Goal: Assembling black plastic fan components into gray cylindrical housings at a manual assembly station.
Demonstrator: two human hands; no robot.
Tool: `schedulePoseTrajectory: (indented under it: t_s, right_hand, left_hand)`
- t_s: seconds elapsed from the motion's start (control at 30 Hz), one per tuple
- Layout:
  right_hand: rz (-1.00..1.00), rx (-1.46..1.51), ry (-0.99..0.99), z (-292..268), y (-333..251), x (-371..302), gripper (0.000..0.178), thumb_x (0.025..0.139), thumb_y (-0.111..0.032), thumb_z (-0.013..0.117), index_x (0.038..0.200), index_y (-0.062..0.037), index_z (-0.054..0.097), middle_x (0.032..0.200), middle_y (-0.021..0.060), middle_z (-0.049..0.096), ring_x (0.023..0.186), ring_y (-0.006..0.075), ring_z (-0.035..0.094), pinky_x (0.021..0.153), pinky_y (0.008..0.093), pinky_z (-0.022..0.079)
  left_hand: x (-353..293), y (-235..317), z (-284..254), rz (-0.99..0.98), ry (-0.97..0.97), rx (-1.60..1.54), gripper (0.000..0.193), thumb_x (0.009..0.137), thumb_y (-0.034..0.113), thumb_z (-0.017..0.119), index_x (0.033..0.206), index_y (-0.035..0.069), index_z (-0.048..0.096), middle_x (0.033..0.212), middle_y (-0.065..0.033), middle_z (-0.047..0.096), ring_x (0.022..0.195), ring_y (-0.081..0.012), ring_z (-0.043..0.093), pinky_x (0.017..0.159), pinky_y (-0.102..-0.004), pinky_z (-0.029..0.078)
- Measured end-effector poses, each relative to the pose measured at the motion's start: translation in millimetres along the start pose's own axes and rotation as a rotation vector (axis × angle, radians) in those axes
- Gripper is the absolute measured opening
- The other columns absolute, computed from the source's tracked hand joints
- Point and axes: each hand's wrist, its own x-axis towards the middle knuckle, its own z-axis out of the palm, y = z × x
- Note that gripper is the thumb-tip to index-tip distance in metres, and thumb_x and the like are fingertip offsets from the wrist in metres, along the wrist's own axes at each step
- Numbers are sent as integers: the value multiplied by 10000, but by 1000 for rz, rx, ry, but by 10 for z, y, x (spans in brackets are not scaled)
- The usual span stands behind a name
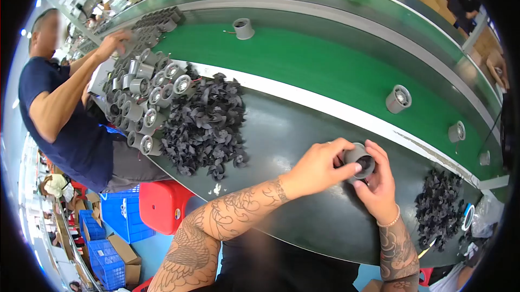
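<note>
Above the dark table, a grey cylindrical fan housing (pixel 356 154) is held between my two hands, its open end tilted toward me and dark inside. My left hand (pixel 316 170) grips its left side, thumb at the rim of the opening. The fingers of my right hand (pixel 381 190) wrap round its right side, with the thumb below. Left of my hands lies a heap of black fan blades (pixel 206 124). Another pile of black fan blades (pixel 437 205) is to the right of my right forearm.
Many grey housings (pixel 143 89) are stacked at the left. Beyond a white ledge (pixel 303 95) runs a green conveyor belt (pixel 319 70) carrying several spaced housings. A co-worker (pixel 65 108) reaches over the stack. A red stool (pixel 161 205) and blue crates (pixel 122 213) stand at lower left.
</note>
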Motion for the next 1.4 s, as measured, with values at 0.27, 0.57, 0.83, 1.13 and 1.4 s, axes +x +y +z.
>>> schedulePoseTrajectory:
  t_s: [0.27,0.57,0.83,1.13,1.4]
  right_hand:
    - [233,-257,-5,26,-147,95,529,836,31,700,1340,3,543,1328,142,599,1126,203,640,845,320,570]
    - [-316,-912,182,-373,-353,1158,644,831,92,559,1440,-106,496,1474,171,473,1283,312,548,1026,364,481]
    - [-12,-1535,-221,-428,-383,1647,491,751,5,686,1221,-76,566,1267,201,576,1042,388,624,857,449,537]
    - [139,-79,226,-259,-104,370,502,844,-19,689,1299,-13,478,1055,76,607,922,183,658,773,302,563]
    - [-12,-334,202,-136,112,249,563,799,25,730,1309,-20,496,1147,58,588,1036,143,592,923,280,487]
  left_hand:
    - [11,-9,-44,386,117,261,382,866,250,752,1152,17,655,1161,-160,666,1069,-349,612,931,-459,490]
    - [-8,123,-465,342,156,649,275,764,147,802,956,59,625,1140,-87,618,1117,-323,586,971,-436,470]
    - [35,-130,-753,324,353,440,248,775,82,794,905,27,590,1127,-122,601,1075,-343,589,893,-407,497]
    - [-127,87,-984,260,623,939,380,784,105,709,1150,42,625,1274,-193,570,1239,-414,501,1076,-530,379]
    - [-1204,110,-987,22,816,1064,367,827,120,697,1184,47,649,1267,-172,563,1204,-376,506,1028,-510,370]
